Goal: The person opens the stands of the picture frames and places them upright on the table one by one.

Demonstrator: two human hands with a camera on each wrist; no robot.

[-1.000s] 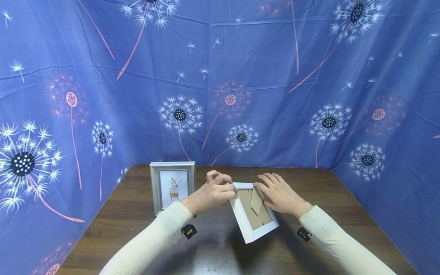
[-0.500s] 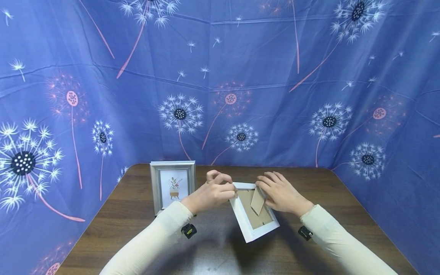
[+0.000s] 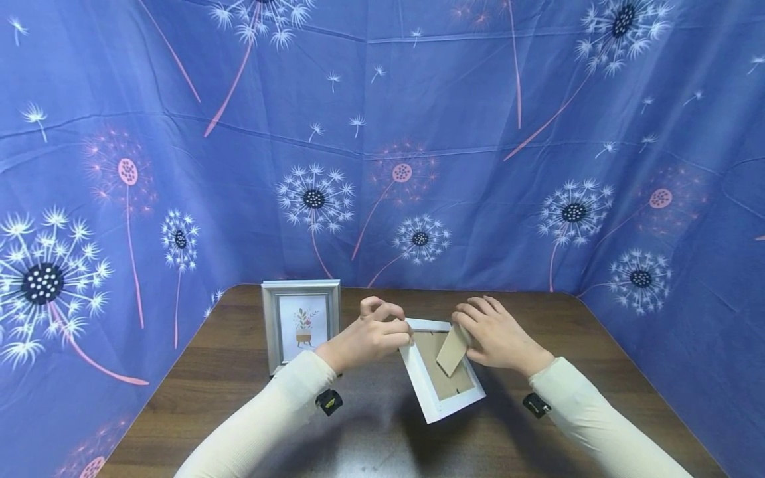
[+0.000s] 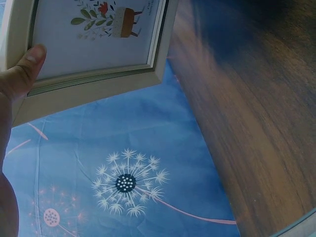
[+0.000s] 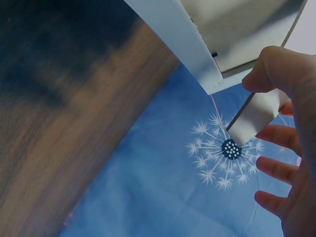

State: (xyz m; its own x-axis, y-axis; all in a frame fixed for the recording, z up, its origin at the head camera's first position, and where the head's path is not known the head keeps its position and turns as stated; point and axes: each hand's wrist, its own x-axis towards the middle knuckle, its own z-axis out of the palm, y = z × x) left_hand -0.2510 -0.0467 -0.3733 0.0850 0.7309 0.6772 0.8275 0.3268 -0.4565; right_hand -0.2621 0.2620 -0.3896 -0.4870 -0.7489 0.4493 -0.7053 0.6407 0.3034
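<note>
A white picture frame is held tilted above the table, its tan backing facing me. My left hand grips its left edge, and in the left wrist view the thumb lies on the front beside a plant print. From the backing a beige easel stand sticks out at an angle. My right hand pinches that stand between thumb and fingers; the right wrist view shows the stand swung away from the back, other fingers spread beside it.
At the back left of the brown wooden table stands a silver picture frame with a similar plant print. A blue dandelion-print cloth hangs behind the table and along both sides.
The right hand has moved slightly right and pulled the easel stand further out from the backing. The left hand and the white picture frame have stayed nearly still.
</note>
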